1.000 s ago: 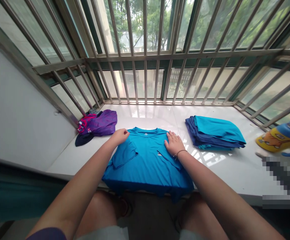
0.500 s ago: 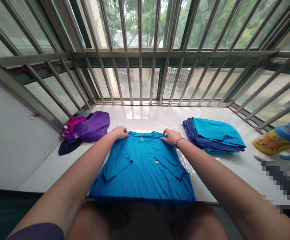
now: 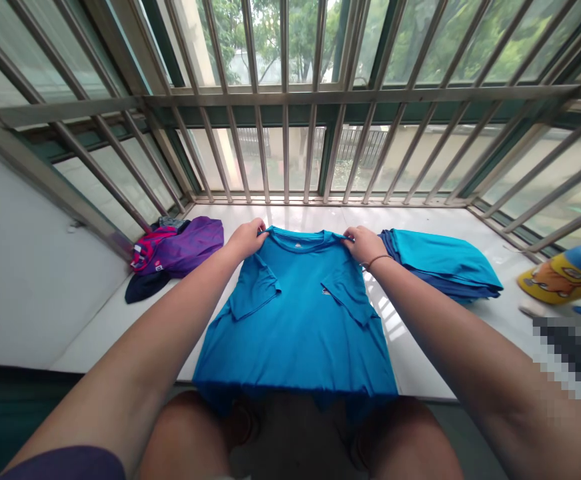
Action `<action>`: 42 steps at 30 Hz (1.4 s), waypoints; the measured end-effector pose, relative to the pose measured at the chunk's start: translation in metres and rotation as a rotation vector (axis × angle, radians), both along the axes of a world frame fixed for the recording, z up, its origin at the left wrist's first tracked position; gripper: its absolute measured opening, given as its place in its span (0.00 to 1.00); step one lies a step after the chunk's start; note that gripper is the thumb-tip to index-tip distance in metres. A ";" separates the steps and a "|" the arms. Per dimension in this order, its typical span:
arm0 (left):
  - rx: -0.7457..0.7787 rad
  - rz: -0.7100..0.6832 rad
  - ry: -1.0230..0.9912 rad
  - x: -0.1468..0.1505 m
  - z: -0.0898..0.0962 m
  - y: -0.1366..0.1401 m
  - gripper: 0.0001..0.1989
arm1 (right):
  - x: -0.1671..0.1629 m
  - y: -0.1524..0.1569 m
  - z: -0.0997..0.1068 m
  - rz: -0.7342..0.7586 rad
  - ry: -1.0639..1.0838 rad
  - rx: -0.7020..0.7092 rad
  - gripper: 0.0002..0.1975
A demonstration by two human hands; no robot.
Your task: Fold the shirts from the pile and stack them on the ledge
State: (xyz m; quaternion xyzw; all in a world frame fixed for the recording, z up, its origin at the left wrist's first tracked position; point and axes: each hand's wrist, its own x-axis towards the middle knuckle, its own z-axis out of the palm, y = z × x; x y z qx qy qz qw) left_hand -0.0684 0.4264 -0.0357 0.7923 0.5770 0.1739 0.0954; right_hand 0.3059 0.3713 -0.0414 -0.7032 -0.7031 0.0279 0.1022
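Note:
A blue T-shirt (image 3: 300, 327) lies spread on the white ledge, collar toward the window, both sleeves folded in across its front. Its lower part hangs over the ledge's near edge. My left hand (image 3: 249, 239) pinches the shirt at the left shoulder beside the collar. At the right shoulder my right hand (image 3: 365, 245), with a thin band on the wrist, grips the fabric the same way. The collar end looks slightly raised between the two hands. Just right of my right hand sits a stack of folded blue and navy clothes (image 3: 445, 260).
Purple and pink clothing (image 3: 190, 247) is heaped at the left, with a dark navy piece beneath. A yellow and blue bottle (image 3: 560, 273) stands at the far right, near a pixelated patch. Metal bars (image 3: 285, 153) line the window behind the white ledge (image 3: 420, 360).
Both hands have moved away from me toward the window, drawing the T-shirt's collar end with them. The hands are slightly farther right in view, and the camera has shifted a little.

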 end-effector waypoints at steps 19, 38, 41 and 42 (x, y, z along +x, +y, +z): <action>-0.211 -0.286 0.042 -0.067 -0.017 -0.152 0.18 | 0.038 -0.191 -0.023 0.462 0.107 -0.020 0.19; -0.219 -0.110 0.279 -0.039 -0.009 -0.002 0.13 | 0.009 -0.009 -0.005 0.047 -0.091 -0.204 0.15; -0.095 -0.049 0.261 -0.037 0.005 0.004 0.15 | 0.006 -0.003 0.015 -0.006 -0.087 -0.074 0.17; -0.044 -0.046 0.249 -0.039 0.009 0.001 0.16 | 0.007 -0.006 0.020 -0.015 -0.079 -0.022 0.17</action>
